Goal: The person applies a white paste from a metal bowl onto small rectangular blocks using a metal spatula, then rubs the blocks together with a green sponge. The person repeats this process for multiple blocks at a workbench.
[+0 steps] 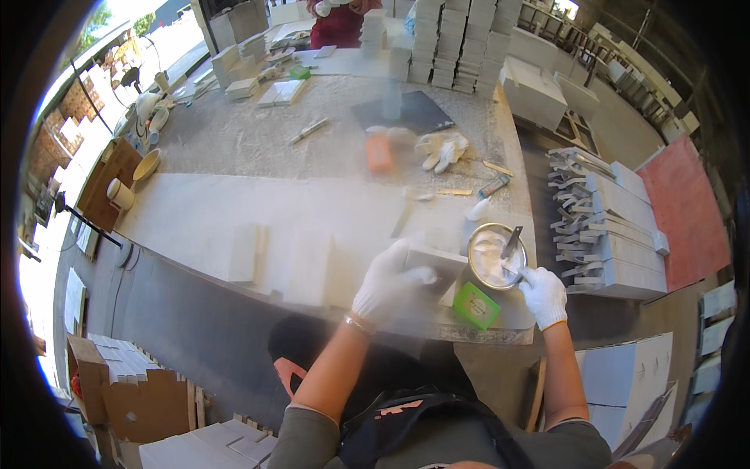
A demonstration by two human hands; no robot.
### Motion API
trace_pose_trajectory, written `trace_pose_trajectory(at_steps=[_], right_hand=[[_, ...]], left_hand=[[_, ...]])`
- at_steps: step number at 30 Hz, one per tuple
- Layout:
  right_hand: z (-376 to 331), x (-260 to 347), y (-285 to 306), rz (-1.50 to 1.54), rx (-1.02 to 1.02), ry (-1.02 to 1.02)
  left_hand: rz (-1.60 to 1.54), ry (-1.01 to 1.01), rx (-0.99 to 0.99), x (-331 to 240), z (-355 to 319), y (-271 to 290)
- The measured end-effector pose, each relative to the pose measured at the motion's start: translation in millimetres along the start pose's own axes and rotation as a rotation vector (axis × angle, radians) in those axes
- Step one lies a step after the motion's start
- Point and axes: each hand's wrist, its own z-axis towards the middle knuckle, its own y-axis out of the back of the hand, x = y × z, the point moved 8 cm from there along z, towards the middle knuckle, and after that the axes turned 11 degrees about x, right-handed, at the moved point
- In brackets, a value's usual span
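My left hand, in a white knit glove, is closed on the left side of a white rectangular block with a greyish face. My right hand, gloved too, is closed at the near right rim of a round metal bowl. It grips a thin spatula whose blade dips into the white paste. A second, dark-handled spatula leans in the bowl. Just below the bowl lies a green box. The handle in my right fist is mostly hidden.
White blocks stand blurred at the table's left front. Work gloves, an orange block and a tube lie beyond the bowl. Tall white stacks rise at the back, near another person. Strapped white pieces sit right.
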Motion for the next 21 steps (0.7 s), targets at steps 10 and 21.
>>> trace_pose_trajectory(at_steps=[10,21], right_hand=[[8,0,7,-0.05,-0.005,0.014],[7,-4,17,0.04,0.059,-0.027]], left_hand=[[-0.035,0.004,-0.028,5,-3,-2],[-0.064,-0.066,0.004,1,-6,-5]])
